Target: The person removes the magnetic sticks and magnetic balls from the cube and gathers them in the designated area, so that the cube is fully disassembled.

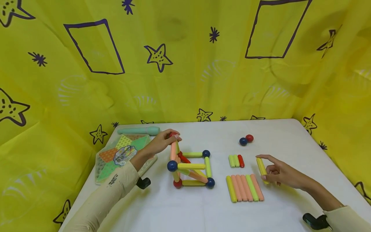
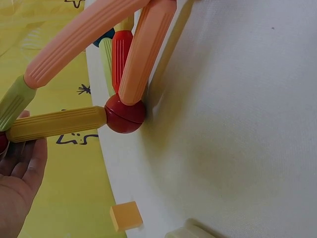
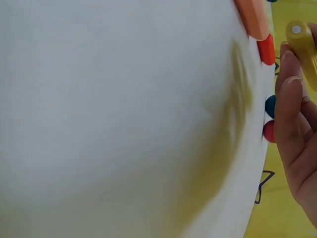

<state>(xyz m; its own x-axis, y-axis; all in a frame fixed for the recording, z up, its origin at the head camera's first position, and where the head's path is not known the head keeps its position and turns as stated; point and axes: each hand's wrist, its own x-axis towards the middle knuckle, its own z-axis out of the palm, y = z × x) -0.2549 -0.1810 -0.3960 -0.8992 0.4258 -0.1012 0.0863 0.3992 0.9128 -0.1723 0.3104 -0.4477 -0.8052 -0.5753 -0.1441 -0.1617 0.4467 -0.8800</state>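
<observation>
A frame of magnetic rods and balls (image 1: 192,166) stands on the white table, with blue and red balls at its corners. My left hand (image 1: 160,142) is at its upper left back corner, pinching the red ball (image 1: 174,133) there. In the left wrist view, a yellow rod (image 2: 59,124) runs from that hand to another red ball (image 2: 125,114). My right hand (image 1: 285,174) holds a yellow magnetic rod (image 1: 261,170) between thumb and fingers, above the table's right side. The rod's round end shows in the right wrist view.
Left of the frame lies a clear plastic case (image 1: 116,161) with coloured pieces, a pale green tube (image 1: 139,130) behind it. Near my right hand are a row of long rods (image 1: 244,188) and three short rods (image 1: 236,161). Farther back sit a blue ball (image 1: 243,141) and a red ball (image 1: 249,138).
</observation>
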